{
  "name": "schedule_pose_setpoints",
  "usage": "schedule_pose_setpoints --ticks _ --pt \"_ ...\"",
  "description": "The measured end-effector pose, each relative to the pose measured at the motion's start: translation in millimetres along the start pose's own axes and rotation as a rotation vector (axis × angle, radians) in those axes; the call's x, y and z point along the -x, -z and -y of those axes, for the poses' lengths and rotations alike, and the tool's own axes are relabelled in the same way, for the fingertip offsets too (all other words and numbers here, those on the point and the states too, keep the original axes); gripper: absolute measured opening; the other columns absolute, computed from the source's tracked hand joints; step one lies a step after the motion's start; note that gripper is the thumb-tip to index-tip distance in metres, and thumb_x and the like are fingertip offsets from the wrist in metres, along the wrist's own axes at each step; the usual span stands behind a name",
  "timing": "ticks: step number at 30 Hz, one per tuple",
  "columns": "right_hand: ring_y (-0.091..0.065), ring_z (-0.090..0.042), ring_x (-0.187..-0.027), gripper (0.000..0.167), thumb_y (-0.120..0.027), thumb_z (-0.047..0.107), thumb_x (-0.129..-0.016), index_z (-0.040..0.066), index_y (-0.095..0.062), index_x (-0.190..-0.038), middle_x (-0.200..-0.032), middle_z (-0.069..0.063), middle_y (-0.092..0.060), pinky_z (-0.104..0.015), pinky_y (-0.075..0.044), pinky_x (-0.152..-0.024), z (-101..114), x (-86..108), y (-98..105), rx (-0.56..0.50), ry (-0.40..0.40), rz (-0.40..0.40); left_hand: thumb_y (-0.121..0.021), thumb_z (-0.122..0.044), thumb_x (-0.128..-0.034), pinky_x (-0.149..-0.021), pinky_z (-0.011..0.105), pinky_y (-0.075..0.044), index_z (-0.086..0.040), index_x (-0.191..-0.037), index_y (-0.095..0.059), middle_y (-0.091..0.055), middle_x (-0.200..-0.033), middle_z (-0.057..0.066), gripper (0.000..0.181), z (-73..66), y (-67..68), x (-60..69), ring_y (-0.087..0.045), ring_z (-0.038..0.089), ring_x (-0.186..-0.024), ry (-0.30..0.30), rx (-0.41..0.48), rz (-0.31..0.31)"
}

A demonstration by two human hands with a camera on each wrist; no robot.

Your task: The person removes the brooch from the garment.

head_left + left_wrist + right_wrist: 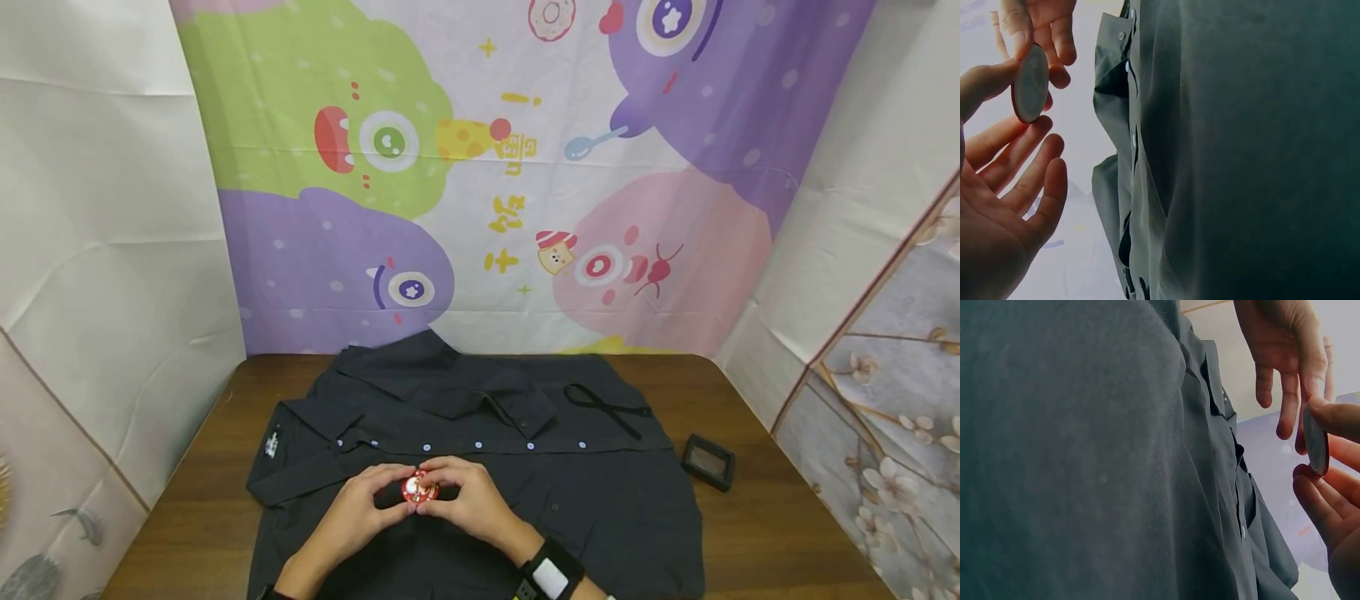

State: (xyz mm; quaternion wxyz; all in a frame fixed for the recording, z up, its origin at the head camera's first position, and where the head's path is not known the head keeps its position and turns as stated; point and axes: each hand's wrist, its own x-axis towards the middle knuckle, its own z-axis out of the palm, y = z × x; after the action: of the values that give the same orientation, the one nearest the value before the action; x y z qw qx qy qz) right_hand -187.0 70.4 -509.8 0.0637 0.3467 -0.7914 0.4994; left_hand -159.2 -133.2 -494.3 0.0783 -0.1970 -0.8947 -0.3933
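Note:
A small round red badge (pixel 420 487) with a printed figure is held above a dark button-up shirt (pixel 480 475) in the head view. My left hand (pixel 362 504) pinches its left edge between thumb and fingers. From the other side, my right hand (pixel 474 506) grips the right edge the same way. The badge's pale, smooth back (pixel 1032 84) shows in the left wrist view, and the badge (pixel 1315 440) appears nearly edge-on in the right wrist view. The shirt lies spread on the table, with a row of light buttons (pixel 478 445) beyond the hands.
A thin black strap (pixel 611 408) lies looped on the shirt's far right part. Right of the shirt, a small black frame-like case (pixel 708 462) rests on the brown wooden table (pixel 757 517). A cartoon-printed cloth (pixel 487 192) hangs behind the table.

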Motion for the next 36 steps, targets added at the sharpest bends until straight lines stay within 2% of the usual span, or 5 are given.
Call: schedule_pose_setpoints --ticks 12,17,24,31,36 --pt "-0.068 -0.018 -0.107 0.025 -0.084 0.014 -0.075 0.008 -0.076 -0.098 -0.116 -0.007 -0.071 -0.023 -0.054 -0.09 2 -1.4 3 0.071 -0.044 0.05 -0.079 -0.028 -0.0805 -0.08 0.032 -0.057 -0.012 -0.113 -0.072 -0.071 -0.112 -0.002 0.037 -0.5 -1.4 0.2 -0.066 0.019 -0.104 -0.005 -0.008 -0.012" --pt "-0.067 -0.016 -0.107 0.025 -0.083 0.015 -0.076 0.009 -0.075 -0.099 -0.116 -0.006 -0.07 -0.021 -0.054 -0.088 3 -1.4 4 0.075 -0.056 0.062 -0.08 -0.028 -0.0799 -0.08 0.032 -0.057 -0.013 -0.112 -0.072 -0.071 -0.112 -0.002 0.037 0.3 -2.5 0.8 -0.067 0.019 -0.103 -0.001 -0.017 -0.018" --pt "-0.069 -0.013 -0.089 0.024 -0.082 0.013 -0.077 0.007 -0.074 -0.099 -0.115 -0.009 -0.07 -0.025 -0.057 -0.077 3 -0.6 3 0.089 -0.014 0.038 -0.082 -0.023 -0.0776 -0.08 0.035 -0.058 -0.014 -0.111 -0.072 -0.072 -0.111 -0.003 0.036 -0.2 -3.9 0.4 -0.067 0.017 -0.102 0.029 -0.012 -0.048" --pt "-0.068 -0.02 -0.107 0.027 -0.082 0.015 -0.077 0.009 -0.075 -0.102 -0.118 -0.008 -0.07 -0.031 -0.054 -0.094 7 -0.5 3 0.191 0.024 0.006 -0.083 -0.02 -0.076 -0.08 0.037 -0.058 -0.014 -0.112 -0.073 -0.071 -0.112 -0.003 0.038 -2.9 -3.3 1.5 -0.067 0.016 -0.102 0.067 -0.019 -0.077" --pt "-0.068 -0.022 -0.108 0.027 -0.083 0.013 -0.076 0.008 -0.075 -0.102 -0.117 -0.009 -0.069 -0.034 -0.054 -0.095 10 -1.0 3 0.203 0.04 -0.01 -0.083 -0.018 -0.0757 -0.08 0.033 -0.058 -0.014 -0.112 -0.072 -0.071 -0.113 -0.004 0.038 -4.2 -3.2 2.7 -0.067 0.015 -0.102 0.069 -0.035 -0.089"
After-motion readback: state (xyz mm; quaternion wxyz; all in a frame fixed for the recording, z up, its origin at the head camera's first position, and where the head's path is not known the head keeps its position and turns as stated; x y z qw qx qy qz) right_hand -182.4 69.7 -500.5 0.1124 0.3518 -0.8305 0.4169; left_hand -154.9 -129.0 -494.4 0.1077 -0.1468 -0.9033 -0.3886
